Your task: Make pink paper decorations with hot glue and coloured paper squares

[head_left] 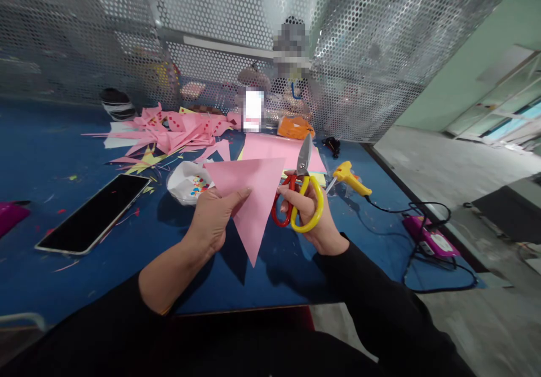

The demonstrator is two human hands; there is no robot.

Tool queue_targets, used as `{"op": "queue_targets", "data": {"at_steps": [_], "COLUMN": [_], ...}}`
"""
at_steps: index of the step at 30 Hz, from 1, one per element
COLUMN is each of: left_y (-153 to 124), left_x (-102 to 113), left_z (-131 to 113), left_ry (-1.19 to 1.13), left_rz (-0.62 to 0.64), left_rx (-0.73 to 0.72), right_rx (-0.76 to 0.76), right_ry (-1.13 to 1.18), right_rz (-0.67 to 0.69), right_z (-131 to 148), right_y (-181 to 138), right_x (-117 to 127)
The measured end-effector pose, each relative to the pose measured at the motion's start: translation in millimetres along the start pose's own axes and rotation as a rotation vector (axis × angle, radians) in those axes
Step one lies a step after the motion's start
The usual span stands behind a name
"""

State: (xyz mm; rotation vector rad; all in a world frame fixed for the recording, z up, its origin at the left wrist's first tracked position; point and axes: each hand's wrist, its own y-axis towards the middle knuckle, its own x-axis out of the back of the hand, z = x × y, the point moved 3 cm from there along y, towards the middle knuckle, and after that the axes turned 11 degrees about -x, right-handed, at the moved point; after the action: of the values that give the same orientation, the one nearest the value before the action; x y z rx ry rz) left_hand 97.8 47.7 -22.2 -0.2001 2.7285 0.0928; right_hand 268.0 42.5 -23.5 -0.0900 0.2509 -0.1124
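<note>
My left hand (215,213) pinches a pink paper triangle (256,202) near its left side, thumb on top, with one corner pointing down toward me. Scissors (304,165) with one red and one yellow handle are in my right hand (313,213), blades pointing up and away from me. The blades look closed and stand apart from the triangle. My right fingertips are close to the triangle's right edge; whether they touch it I cannot tell. Beyond the hands lies a stack of pink and yellow paper (274,149). A white bowl (180,182) with small colourful bits sits left of the triangle.
Pink paper scraps (181,132) are heaped at the back left. A phone (97,213) lies on the blue table (139,258). At right are a yellow glue gun (350,178) with a black cord and a purple pack (431,239). A perforated metal screen (220,22) rises behind.
</note>
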Motion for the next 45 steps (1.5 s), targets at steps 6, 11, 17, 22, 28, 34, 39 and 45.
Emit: {"op": "queue_targets", "data": {"at_steps": [6,11,17,22,28,34,39,45], "left_y": [-0.4,0.4,1.9,-0.9,-4.9,-5.6,-3.1,-5.0], "left_x": [1.3,2.8,3.2,0.6,-1.0,-0.5,-1.3,-4.9], "left_z": [-0.2,0.0,0.7,0.3,1.7,4.0,-1.4,2.1], "left_ry": [0.021,0.035,-0.007,-0.021,-0.024,-0.031,-0.058,-0.113], "left_rz": [0.003,-0.002,-0.015,0.003,0.034,0.059,0.033,0.074], "left_rx": [-0.009,-0.012,-0.04,-0.035,-0.002,0.047,0.057,0.126], "right_rx": [0.04,0.059,0.092,0.079,0.045,0.069,0.053,0.094], "right_ry": [-0.003,0.009,-0.047,-0.091,-0.074,-0.08,-0.047,-0.122], "right_rz": [-0.045,-0.127,-0.107,-0.043,-0.041,-0.053,-0.051,-0.041], "right_z": [4.5,9.3,13.8,8.6,-5.0,-5.1,1.2,-1.4], "right_y": [-2.7,-0.9,-3.1,-5.9,-3.3,-4.5,-2.1,-0.6], "right_x": [2.0,9.9,11.5,2.3,-5.9,-5.1,0.7,4.3]}}
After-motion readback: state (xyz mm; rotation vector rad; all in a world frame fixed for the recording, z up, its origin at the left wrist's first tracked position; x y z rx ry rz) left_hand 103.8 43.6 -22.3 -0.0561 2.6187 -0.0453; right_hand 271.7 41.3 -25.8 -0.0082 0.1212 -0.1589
